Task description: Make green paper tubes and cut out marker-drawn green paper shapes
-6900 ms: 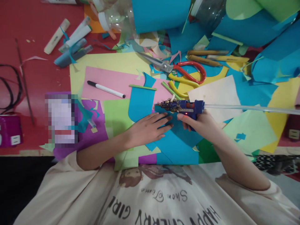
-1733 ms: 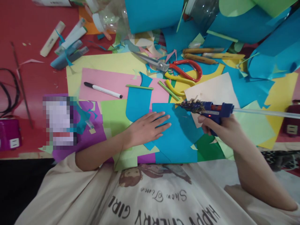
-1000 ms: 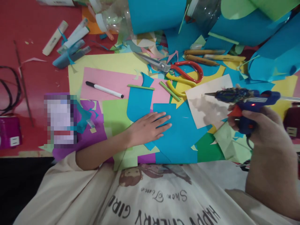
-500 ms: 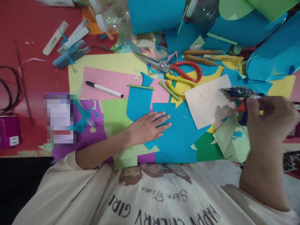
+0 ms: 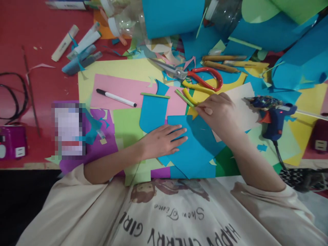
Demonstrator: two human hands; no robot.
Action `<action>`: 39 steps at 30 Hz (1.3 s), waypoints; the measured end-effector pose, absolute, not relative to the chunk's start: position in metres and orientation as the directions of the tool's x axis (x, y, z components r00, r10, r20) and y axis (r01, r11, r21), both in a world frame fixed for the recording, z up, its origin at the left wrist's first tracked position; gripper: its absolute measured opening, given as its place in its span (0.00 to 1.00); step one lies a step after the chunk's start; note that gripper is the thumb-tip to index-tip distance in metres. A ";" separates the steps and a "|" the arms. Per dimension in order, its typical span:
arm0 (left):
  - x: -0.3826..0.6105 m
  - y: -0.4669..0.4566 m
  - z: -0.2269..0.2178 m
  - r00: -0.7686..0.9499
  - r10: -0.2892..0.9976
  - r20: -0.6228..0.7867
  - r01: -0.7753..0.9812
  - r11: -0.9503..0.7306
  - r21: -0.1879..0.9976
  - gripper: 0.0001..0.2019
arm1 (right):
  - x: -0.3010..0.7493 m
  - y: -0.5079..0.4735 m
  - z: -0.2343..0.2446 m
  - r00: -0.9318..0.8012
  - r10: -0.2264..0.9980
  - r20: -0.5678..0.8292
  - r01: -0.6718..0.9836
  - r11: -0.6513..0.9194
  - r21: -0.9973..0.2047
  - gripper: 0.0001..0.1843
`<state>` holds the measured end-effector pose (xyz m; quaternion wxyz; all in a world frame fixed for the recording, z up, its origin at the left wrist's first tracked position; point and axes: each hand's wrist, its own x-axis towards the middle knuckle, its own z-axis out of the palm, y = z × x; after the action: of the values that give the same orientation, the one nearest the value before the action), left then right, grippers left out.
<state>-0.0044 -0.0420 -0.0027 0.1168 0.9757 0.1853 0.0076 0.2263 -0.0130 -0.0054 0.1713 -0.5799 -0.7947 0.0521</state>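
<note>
My left hand [image 5: 162,140] lies flat with fingers spread across the large blue paper [image 5: 197,150], near a smaller rounded blue piece [image 5: 153,112]. A thin green paper strip [image 5: 156,95] crosses that smaller piece. My right hand [image 5: 221,112] has thumb and fingers pinched at the lower end of a second green paper strip [image 5: 183,95]; the fingers hide that end. Just above it curves a yellow paper piece [image 5: 191,96]. To the right of this hand, a dark blue glue gun [image 5: 276,118] lies on its side with a red light showing.
Red-handled scissors [image 5: 191,74] lie behind my hands, beside several brown and yellow pens [image 5: 224,63]. A white marker [image 5: 116,98] rests on pink paper [image 5: 102,85]. Clear bottles [image 5: 130,24] and paper scraps crowd the back. A blurred-out phone-like object [image 5: 69,130] is at left.
My right hand has left the glue gun, now lying on the papers, and moved left to the green strip. My left hand stays flat on the blue paper.
</note>
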 end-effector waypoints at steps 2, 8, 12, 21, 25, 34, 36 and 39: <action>-0.006 -0.042 -0.002 0.929 0.371 0.008 0.358 -0.901 0.244 0.19 | 0.225 -0.012 -0.006 -0.279 0.938 0.208 0.911 0.327 -0.253 0.13; -0.017 -0.023 -0.001 0.762 0.634 0.137 0.568 -0.754 0.330 0.19 | 0.222 -0.011 -0.006 -0.291 0.931 0.221 0.910 0.340 -0.236 0.12; -0.026 -0.001 -0.003 0.641 0.766 0.040 0.720 -0.619 0.314 0.23 | 0.221 -0.012 -0.009 -0.265 0.944 0.197 0.913 0.311 -0.264 0.11; -0.038 0.021 -0.007 0.502 0.861 0.075 0.822 -0.503 0.266 0.21 | 0.228 -0.006 0.011 -0.254 0.943 0.215 0.828 0.327 -0.455 0.07; -0.036 0.015 -0.007 0.462 0.871 0.169 0.784 -0.490 0.381 0.21 | 0.231 -0.009 0.015 -0.318 0.903 0.288 0.790 0.420 -0.446 0.09; -0.028 0.008 -0.011 0.550 0.769 0.325 0.598 -0.634 0.490 0.19 | 0.227 -0.013 0.003 -0.530 0.762 0.371 0.706 0.639 -0.304 0.09; -0.028 0.008 -0.011 0.571 0.743 0.350 0.571 -0.666 0.480 0.16 | 0.225 -0.013 0.002 -0.537 0.746 0.394 0.699 0.655 -0.287 0.09; -0.027 0.006 -0.012 0.565 0.729 0.387 0.556 -0.683 0.474 0.12 | 0.224 -0.015 0.002 -0.533 0.748 0.395 0.704 0.651 -0.283 0.08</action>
<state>-0.0271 0.0064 -0.0116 0.1513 0.8716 0.3685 0.2858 0.2245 -0.0145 0.0015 0.2472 -0.4154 -0.8743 0.0445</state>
